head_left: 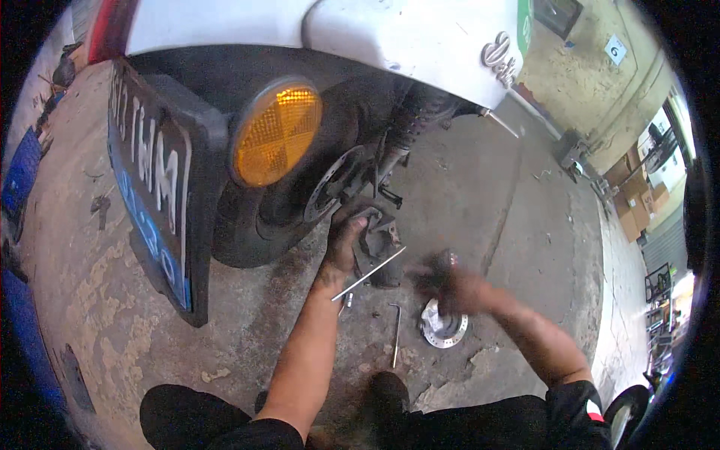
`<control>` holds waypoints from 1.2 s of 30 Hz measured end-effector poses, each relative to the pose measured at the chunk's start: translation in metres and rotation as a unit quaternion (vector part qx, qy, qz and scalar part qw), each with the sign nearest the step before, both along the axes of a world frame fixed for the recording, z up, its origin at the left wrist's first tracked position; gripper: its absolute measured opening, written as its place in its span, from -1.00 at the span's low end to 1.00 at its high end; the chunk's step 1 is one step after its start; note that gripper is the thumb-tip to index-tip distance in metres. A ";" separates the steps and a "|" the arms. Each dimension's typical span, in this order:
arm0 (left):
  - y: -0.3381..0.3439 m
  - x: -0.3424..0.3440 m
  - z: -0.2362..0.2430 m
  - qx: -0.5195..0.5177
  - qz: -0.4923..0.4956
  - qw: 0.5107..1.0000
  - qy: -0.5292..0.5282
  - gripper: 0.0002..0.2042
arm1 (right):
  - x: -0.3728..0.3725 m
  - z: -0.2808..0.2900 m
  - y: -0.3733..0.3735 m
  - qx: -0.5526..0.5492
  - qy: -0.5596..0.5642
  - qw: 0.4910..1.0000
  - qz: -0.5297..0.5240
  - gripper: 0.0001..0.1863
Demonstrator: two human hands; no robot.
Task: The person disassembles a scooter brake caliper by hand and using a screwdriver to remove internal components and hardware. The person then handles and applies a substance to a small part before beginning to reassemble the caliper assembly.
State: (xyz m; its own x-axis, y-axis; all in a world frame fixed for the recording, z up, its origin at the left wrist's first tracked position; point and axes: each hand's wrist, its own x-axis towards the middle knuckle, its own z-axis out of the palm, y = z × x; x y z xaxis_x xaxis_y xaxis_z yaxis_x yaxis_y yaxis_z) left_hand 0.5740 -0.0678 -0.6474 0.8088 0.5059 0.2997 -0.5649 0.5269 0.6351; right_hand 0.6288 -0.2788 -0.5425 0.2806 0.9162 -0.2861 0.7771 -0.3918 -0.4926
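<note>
My left hand (346, 244) is closed around a dark, greasy metal part (381, 244) that looks like a brake caliper, beside the scooter's rear wheel. A thin, pale rod (367, 275) slants across the front of it; what supports the rod is unclear. To the right, my right hand (459, 289) is smeared by motion, and its fingers cannot be made out. Beneath that hand, a shiny brake disc (450, 339) with a drilled rim lies on the floor, partly hidden. The wheel's own disc (328, 187) shows behind the left hand.
A bent-ended metal tool (396, 337) and a small socket-like piece (349, 300) lie on the concrete. The scooter's number plate (150, 180), round orange reflector (277, 133) and white body (420, 37) overhang the left and top. Cardboard boxes (637, 202) stand far right.
</note>
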 end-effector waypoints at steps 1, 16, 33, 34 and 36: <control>-0.003 0.002 -0.004 -0.012 -0.009 1.000 0.012 -0.60 | 0.015 0.003 -0.001 -0.017 0.053 0.986 -0.156 -0.50; 0.004 0.002 -0.009 0.020 0.000 1.000 -0.010 -0.59 | 0.043 0.021 0.032 -0.116 -0.084 0.990 -0.015 -0.53; 0.013 -0.015 0.001 0.075 0.009 0.997 0.024 -0.57 | -0.022 -0.022 0.027 0.040 0.100 0.967 0.231 -0.58; 0.010 -0.007 -0.004 0.041 -0.001 0.999 -0.011 -0.57 | -0.009 -0.052 0.010 0.039 0.065 0.959 0.274 -0.58; 0.004 0.007 -0.003 0.080 0.039 0.996 -0.013 -0.57 | 0.045 -0.047 -0.008 -0.044 0.044 0.998 0.027 -0.60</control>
